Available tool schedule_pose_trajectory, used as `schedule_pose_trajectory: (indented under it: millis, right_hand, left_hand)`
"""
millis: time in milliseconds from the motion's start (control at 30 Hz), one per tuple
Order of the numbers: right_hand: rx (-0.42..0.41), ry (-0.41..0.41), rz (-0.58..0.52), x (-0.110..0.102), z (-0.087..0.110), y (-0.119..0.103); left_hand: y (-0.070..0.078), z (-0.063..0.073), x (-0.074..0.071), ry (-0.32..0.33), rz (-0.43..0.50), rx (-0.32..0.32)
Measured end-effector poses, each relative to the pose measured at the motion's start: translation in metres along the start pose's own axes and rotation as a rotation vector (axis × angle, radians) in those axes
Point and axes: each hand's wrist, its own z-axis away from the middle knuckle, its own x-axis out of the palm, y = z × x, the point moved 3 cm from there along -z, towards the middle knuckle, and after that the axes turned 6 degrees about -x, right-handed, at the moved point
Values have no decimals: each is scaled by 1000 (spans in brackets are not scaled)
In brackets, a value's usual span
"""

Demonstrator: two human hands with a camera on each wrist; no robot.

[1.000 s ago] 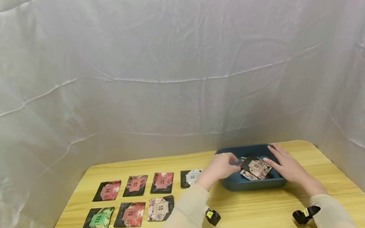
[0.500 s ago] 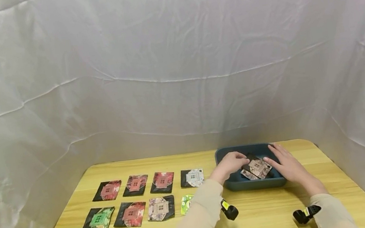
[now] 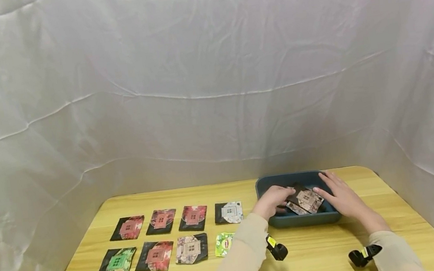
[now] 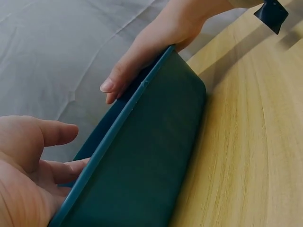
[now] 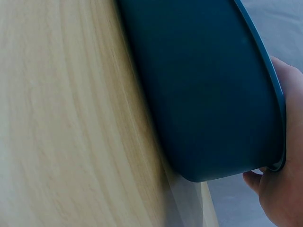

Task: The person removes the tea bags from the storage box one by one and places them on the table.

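A dark blue plastic bin point(image 3: 305, 220) stands at the right of the table, with several tea sachets point(image 3: 307, 199) piled in it. My left hand point(image 3: 272, 201) reaches over the bin's left side to the pile; its fingers dip below the rim and partly hide there. Thumb and fingers stand apart in the left wrist view, with no sachet showing between them. My right hand point(image 3: 342, 196) holds the bin's right end, thumb over the rim and fingertips outside the wall. In the right wrist view, the bin wall point(image 5: 203, 94) fills the middle beside that hand.
Left of the bin, sachets lie in two rows: red-labelled ones point(image 3: 193, 217), a white one point(image 3: 229, 212), a green one point(image 3: 117, 263), a beige one point(image 3: 191, 248) and a yellow-green one point(image 3: 223, 244) near my left sleeve. A grey curtain point(image 3: 215, 122) hangs behind the table.
My left hand and forearm have moved right and into the bin, uncovering the yellow-green sachet and all of the white one. My right hand has stayed at the bin's right end.
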Motion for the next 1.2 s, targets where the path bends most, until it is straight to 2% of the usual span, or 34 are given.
schedule_pose_trajectory:
  millis: [200,533,633,733,1000,1200]
  right_hand:
    - [-1,2,0,0,0,-1]
    - [1,0,-4,0,0,-1]
    - [5,-4,-10,0,0,0]
    - [6,-6,-17,0,0,0]
    - [-7,0,-11,-3,0,0]
    - [-11,-1,-14,0,1,-2]
  left_hand:
    - [-1,-1,1,38,6,-3]
    - [-2,-4,3,58,-17,-4]
    - [0,-4,1,62,0,24]
    - [4,-4,-2,80,60,72]
    - [7,1,-10,266,124,168]
    - [6,3,-13,364,131,203]
